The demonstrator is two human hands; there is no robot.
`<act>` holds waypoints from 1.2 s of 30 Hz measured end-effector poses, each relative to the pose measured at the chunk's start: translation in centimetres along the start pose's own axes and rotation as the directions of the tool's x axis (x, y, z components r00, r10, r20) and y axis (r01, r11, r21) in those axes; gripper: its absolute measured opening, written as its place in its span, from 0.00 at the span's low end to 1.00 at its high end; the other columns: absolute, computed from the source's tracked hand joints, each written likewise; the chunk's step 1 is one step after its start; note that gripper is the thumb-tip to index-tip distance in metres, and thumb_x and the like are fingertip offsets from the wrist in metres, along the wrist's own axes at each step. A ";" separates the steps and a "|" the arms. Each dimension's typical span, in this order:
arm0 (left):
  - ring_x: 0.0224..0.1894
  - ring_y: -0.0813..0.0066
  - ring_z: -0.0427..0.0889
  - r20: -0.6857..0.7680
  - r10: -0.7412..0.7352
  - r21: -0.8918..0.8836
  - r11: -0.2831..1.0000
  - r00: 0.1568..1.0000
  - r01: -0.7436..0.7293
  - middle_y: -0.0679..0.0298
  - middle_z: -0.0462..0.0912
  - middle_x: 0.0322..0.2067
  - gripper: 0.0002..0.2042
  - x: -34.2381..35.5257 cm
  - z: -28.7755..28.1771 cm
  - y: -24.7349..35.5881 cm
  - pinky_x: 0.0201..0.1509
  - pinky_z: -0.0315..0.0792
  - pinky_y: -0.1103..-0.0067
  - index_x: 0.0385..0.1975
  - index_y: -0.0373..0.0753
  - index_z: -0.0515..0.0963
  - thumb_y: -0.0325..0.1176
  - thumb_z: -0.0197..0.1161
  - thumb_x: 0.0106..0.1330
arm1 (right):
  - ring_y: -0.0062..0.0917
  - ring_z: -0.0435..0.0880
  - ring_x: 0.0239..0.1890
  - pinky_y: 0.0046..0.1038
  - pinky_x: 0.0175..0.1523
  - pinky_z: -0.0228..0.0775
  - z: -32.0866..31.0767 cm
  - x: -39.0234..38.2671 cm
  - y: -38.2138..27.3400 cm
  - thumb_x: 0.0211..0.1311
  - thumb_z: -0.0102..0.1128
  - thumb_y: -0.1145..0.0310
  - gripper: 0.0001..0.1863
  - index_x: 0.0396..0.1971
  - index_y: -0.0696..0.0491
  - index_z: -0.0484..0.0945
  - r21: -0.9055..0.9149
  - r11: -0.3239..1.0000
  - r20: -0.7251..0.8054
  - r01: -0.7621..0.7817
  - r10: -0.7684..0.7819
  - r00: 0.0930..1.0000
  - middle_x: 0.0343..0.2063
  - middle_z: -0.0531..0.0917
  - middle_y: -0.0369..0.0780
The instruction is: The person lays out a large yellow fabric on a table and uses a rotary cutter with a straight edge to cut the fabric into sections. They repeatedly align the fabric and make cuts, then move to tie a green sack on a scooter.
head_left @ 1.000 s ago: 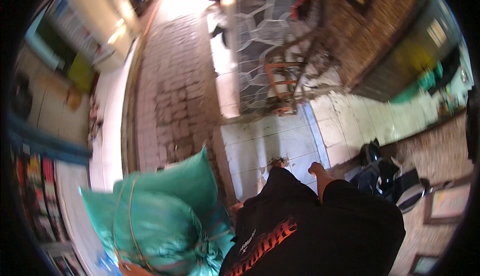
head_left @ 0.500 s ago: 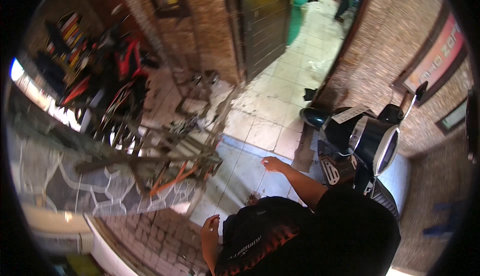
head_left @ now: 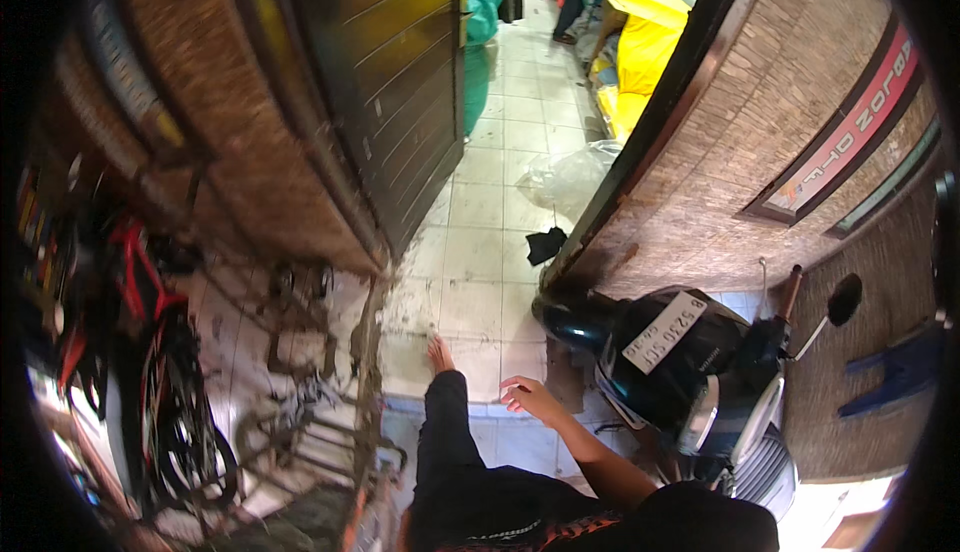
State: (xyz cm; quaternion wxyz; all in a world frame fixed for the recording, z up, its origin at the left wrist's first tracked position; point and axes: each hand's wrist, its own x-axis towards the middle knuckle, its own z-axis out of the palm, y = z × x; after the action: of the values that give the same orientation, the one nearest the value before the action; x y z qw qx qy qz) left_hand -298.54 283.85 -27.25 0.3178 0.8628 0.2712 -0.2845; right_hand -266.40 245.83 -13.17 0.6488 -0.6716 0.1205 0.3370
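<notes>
My right hand (head_left: 532,399) hangs in front of my body over the doorway step. Its fingers are loosely bent and apart, and nothing is in them. Nearest to it on the right stands a dark scooter (head_left: 660,337) with a white plate. My left hand is out of sight, hidden at the lower edge beside my dark shirt. A bare foot (head_left: 438,354) of mine rests on the white tiled floor (head_left: 478,297) just inside the raised sill.
A dark wooden door (head_left: 395,82) stands ajar on the left. Inside lie a black cloth (head_left: 546,245), clear plastic (head_left: 570,177) and yellow sheeting (head_left: 645,52); a person's legs (head_left: 570,17) show farther back. Left of the sill are a metal rack (head_left: 310,442) and a red-black motorcycle (head_left: 180,402).
I have stepped forward and turned toward the doorway, so the door and scooter appear closer. My left hand has dropped out of view. My right hand stays empty.
</notes>
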 end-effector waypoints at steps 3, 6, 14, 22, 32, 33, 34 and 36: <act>0.41 0.57 0.87 0.087 0.097 0.126 0.986 0.991 -0.108 0.48 0.86 0.39 0.15 9.4 -3.9 5.0 0.46 0.79 0.66 0.46 0.36 0.81 0.42 0.56 0.76 | 0.21 0.85 0.38 0.23 0.44 0.78 -3.0 10.4 -4.5 0.76 0.52 0.64 0.20 0.62 0.52 0.75 -0.057 0.995 -0.033 0.087 -0.088 0.996 0.41 0.86 0.40; 0.40 0.56 0.87 0.114 0.512 0.402 0.760 0.852 -0.510 0.48 0.85 0.39 0.15 18.5 -9.0 9.1 0.46 0.79 0.65 0.46 0.36 0.81 0.42 0.56 0.76 | 0.25 0.85 0.41 0.29 0.50 0.77 -5.3 13.7 -16.0 0.77 0.51 0.59 0.25 0.69 0.49 0.70 -0.191 0.979 -0.067 0.066 -0.080 0.995 0.51 0.83 0.47; 0.33 0.74 0.83 -0.047 0.272 -0.592 0.768 0.961 -0.246 0.59 0.85 0.36 0.11 38.6 -28.2 39.7 0.41 0.79 0.79 0.47 0.32 0.79 0.30 0.51 0.78 | 0.30 0.85 0.51 0.34 0.59 0.74 -14.6 12.4 -41.1 0.79 0.51 0.54 0.39 0.80 0.43 0.43 0.310 0.809 -0.291 0.500 -0.420 0.860 0.75 0.56 0.55; 0.40 0.73 0.86 0.070 0.509 -0.405 0.800 0.858 -0.442 0.58 0.86 0.40 0.13 47.3 -31.7 71.0 0.46 0.78 0.79 0.50 0.32 0.80 0.30 0.51 0.76 | 0.24 0.82 0.25 0.40 0.56 0.78 -28.4 17.8 -61.2 0.80 0.47 0.59 0.33 0.78 0.53 0.50 0.012 0.479 -0.388 0.878 -0.807 0.446 0.76 0.58 0.46; 0.36 0.80 0.81 0.219 0.264 -0.226 0.950 0.939 -0.214 0.66 0.84 0.34 0.11 54.7 -29.1 72.9 0.42 0.75 0.81 0.47 0.36 0.83 0.32 0.54 0.76 | 0.28 0.87 0.26 0.35 0.45 0.85 -41.5 21.7 -73.7 0.77 0.51 0.64 0.37 0.78 0.57 0.46 0.010 0.168 -0.519 0.986 -0.842 0.149 0.74 0.57 0.56; 0.36 0.78 0.80 0.230 0.277 -0.104 0.960 0.933 -0.260 0.67 0.84 0.34 0.12 54.8 -29.1 72.9 0.44 0.75 0.78 0.46 0.35 0.83 0.33 0.55 0.77 | 0.27 0.87 0.26 0.33 0.43 0.85 -42.9 22.5 -74.2 0.74 0.53 0.66 0.37 0.76 0.61 0.49 -0.015 0.196 -0.549 0.981 -0.822 0.156 0.75 0.58 0.55; 0.36 0.78 0.80 0.252 0.284 -0.003 0.956 0.925 -0.293 0.67 0.84 0.34 0.12 55.3 -29.5 73.3 0.44 0.75 0.78 0.46 0.35 0.83 0.33 0.55 0.77 | 0.27 0.87 0.25 0.33 0.43 0.85 -43.9 23.1 -74.6 0.74 0.52 0.66 0.37 0.76 0.61 0.49 -0.029 0.209 -0.567 0.977 -0.809 0.156 0.75 0.58 0.54; 0.36 0.78 0.80 0.301 0.256 0.124 0.945 0.919 -0.304 0.67 0.84 0.34 0.12 57.0 -29.9 73.6 0.44 0.75 0.77 0.46 0.35 0.83 0.33 0.54 0.77 | 0.27 0.86 0.23 0.32 0.42 0.85 -45.6 24.6 -75.5 0.74 0.52 0.66 0.36 0.76 0.60 0.51 -0.057 0.228 -0.594 0.972 -0.790 0.151 0.74 0.60 0.54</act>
State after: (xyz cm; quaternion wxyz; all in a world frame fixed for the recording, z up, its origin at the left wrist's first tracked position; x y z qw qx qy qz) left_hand -201.87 273.30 -16.98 0.3165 0.8673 0.0719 -0.3773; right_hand -189.33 218.91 28.38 0.7649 -0.5437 -0.0831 -0.3352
